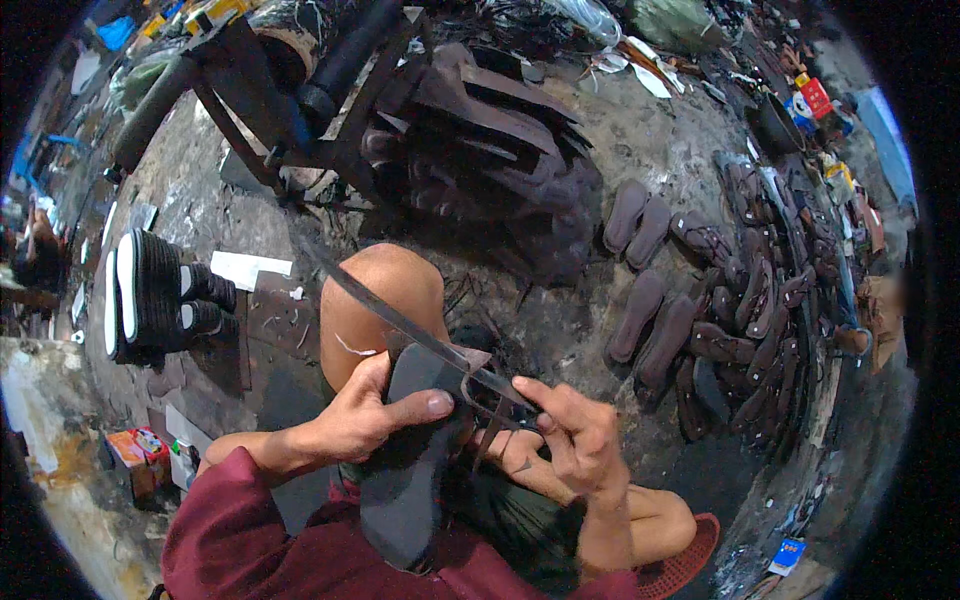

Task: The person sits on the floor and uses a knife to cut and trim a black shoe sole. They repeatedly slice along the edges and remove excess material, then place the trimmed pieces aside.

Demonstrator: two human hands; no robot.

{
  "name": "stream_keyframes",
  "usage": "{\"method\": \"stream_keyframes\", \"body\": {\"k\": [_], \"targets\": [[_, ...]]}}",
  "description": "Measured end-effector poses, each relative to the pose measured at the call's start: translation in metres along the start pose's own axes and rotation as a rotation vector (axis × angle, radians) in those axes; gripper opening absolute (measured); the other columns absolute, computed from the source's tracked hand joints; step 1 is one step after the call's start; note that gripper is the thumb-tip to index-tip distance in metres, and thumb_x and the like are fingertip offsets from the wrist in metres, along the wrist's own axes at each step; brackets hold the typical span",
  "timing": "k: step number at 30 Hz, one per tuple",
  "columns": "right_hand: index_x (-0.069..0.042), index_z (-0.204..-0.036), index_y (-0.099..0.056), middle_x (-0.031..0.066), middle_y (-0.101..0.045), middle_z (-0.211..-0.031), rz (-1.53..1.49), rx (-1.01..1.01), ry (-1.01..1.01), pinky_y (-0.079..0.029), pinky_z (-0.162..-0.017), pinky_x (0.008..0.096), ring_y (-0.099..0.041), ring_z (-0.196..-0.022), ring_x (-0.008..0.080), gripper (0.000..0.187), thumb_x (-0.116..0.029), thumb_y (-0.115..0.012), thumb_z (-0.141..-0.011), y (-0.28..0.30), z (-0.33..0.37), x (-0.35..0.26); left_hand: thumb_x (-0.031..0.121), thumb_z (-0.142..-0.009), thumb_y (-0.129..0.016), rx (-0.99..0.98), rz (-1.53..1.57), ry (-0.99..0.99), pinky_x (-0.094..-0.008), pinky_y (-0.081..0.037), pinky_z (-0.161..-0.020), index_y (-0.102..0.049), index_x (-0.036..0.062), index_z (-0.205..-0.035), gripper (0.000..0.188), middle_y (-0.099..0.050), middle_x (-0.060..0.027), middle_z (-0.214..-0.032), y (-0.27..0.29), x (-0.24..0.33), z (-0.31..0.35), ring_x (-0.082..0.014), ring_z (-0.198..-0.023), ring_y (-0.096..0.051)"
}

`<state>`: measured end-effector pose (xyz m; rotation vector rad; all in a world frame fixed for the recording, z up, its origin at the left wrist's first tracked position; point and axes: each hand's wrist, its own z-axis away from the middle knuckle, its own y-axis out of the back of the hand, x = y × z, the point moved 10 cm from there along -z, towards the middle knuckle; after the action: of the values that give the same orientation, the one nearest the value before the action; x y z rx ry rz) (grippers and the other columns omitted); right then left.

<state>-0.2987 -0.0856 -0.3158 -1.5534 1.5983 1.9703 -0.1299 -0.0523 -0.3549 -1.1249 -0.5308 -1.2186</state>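
Observation:
My left hand (370, 410) grips a dark grey sandal sole (400, 500), its thumb pressed flat on the top face. The sole lies slanted over my lap, its upper end near my bent knee. In my right hand (580, 430) is a long, thin knife (375, 305). Its blade slants up and left across the sole's upper end and over the knee, and my fingers close round its lower right end. Dark strips (490, 420) of sole material curl beside the blade, between the two hands. Whether they are still joined to the sole, I cannot tell.
A pile of dark sheets and offcuts (490, 150) lies ahead, by a black metal stand (260, 90). Loose soles (650, 330) and many finished sandals (760, 300) cover the right floor. Stacked black-and-white soles (145, 295) stand left. A red box (140, 460) sits lower left.

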Motion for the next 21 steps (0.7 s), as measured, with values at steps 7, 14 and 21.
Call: {"method": "stream_keyframes", "body": {"k": [7, 14, 21], "targets": [[-0.006, -0.128, -0.059, 0.0167, -0.069, -0.105, -0.068, -0.338, 0.026, -0.053, -0.077, 0.0373, -0.068, -0.088, 0.0332, 0.036, -0.007, -0.053, -0.093, 0.001, -0.054, -0.018, 0.021, -0.090, -0.070, -0.120, -0.033, 0.013, -0.0281, -0.048, -0.088, -0.055, 0.0010, -0.124, 0.042, -0.063, -0.0040, -0.110, -0.022, -0.010, -0.007, -0.0099, -0.101, -0.056], [-0.010, -0.142, -0.046, 0.0038, -0.062, -0.078, -0.610, -0.178, -0.377, -0.041, -0.055, 0.0233, -0.047, -0.060, 0.0065, 0.041, -0.021, -0.045, -0.102, 0.020, -0.013, 0.054, 0.029, -0.092, -0.067, -0.233, -0.113, 0.159, -0.0278, -0.044, -0.089, -0.053, 0.0014, -0.126, 0.046, -0.061, -0.0018, -0.109, -0.024, -0.017, -0.013, -0.0095, -0.102, -0.054], [-0.008, -0.143, -0.039, 0.0097, -0.067, -0.092, -1.226, 0.307, -0.409, -0.052, -0.055, 0.0244, -0.061, -0.063, 0.0117, 0.065, -0.012, -0.070, -0.086, -0.034, 0.034, 0.032, 0.019, -0.088, -0.069, 0.360, -0.173, -0.402, -0.0268, -0.047, -0.084, -0.053, 0.0001, -0.129, 0.048, -0.065, -0.0052, -0.102, 0.017, 0.072, -0.043, -0.0130, -0.094, -0.061]]}}
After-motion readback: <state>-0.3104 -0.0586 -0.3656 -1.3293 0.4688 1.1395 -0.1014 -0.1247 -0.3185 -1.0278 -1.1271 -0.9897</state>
